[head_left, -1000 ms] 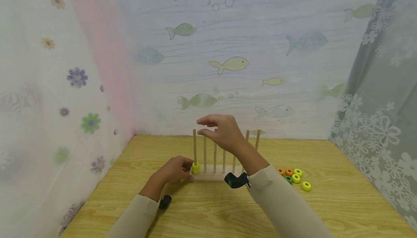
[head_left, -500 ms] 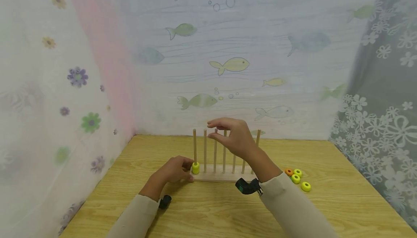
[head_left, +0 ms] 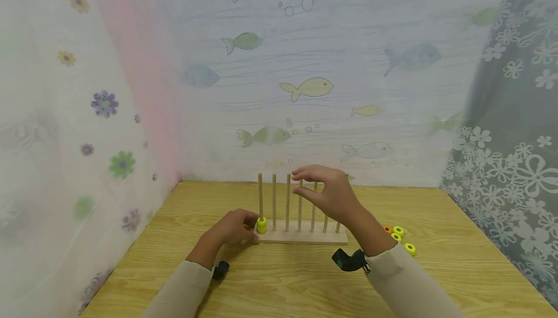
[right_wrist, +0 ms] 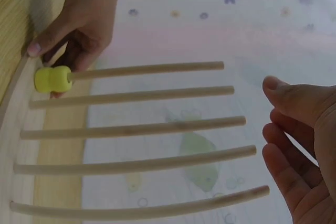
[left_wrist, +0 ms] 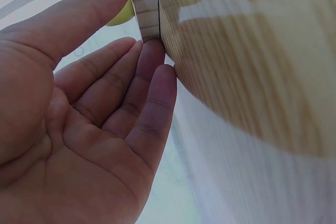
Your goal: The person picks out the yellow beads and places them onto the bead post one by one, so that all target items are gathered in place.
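Yellow ring [head_left: 261, 225] sat low on the rack's [head_left: 301, 236] leftmost peg. Left hand [head_left: 233, 228] steadied the base, fingers straight; right hand [head_left: 331, 194] hovered empty, fingers relaxed.

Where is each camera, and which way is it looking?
Head: on the person's head, facing forward and down at the peg rack on the table; both hands and sleeves show.
Left wrist: on the left wrist, facing the left hand, whose fingers touch the rack's end.
Right wrist: on the right wrist, facing the pegs; right hand empty.
Shared: head and right wrist views both show the yellow rings.
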The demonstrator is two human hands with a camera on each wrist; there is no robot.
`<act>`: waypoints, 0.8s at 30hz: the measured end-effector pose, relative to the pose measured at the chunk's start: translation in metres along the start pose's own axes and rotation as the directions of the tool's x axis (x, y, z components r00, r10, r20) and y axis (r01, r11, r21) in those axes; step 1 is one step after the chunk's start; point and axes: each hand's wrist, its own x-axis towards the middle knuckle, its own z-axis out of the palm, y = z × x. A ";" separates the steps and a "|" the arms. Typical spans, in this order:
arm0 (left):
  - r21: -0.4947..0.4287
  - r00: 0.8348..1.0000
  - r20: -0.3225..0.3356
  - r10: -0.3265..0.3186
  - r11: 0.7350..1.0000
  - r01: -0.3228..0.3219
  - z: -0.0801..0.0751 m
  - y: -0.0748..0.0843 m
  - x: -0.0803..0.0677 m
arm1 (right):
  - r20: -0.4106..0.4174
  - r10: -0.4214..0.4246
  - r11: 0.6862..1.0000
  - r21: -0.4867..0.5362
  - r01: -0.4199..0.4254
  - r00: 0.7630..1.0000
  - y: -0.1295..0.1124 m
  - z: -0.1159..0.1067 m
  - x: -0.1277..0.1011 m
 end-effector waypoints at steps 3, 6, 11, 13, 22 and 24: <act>0.011 1.000 0.001 -0.004 1.000 0.004 0.000 -0.002 0.000 | -0.004 0.001 1.000 -0.001 -0.001 1.000 0.001 -0.002 -0.004; 0.018 1.000 0.003 -0.010 1.000 0.010 0.000 -0.003 0.001 | -0.008 -0.005 1.000 -0.016 0.005 1.000 0.001 -0.004 -0.007; 0.020 1.000 0.004 -0.004 1.000 0.004 0.000 -0.004 0.003 | -0.003 -0.008 0.999 -0.043 0.008 1.000 0.005 -0.009 -0.013; 0.024 1.000 0.003 0.000 1.000 0.000 0.001 -0.004 0.003 | -0.004 -0.006 0.999 -0.045 0.006 1.000 0.006 -0.011 -0.016; 0.018 1.000 0.004 0.006 1.000 -0.006 0.001 -0.006 0.003 | 0.009 0.037 0.994 -0.107 -0.036 0.999 0.017 -0.022 -0.039; 0.017 1.000 0.004 0.008 1.000 -0.009 0.001 -0.006 0.003 | 0.019 0.049 0.992 -0.114 -0.046 0.999 0.020 -0.025 -0.044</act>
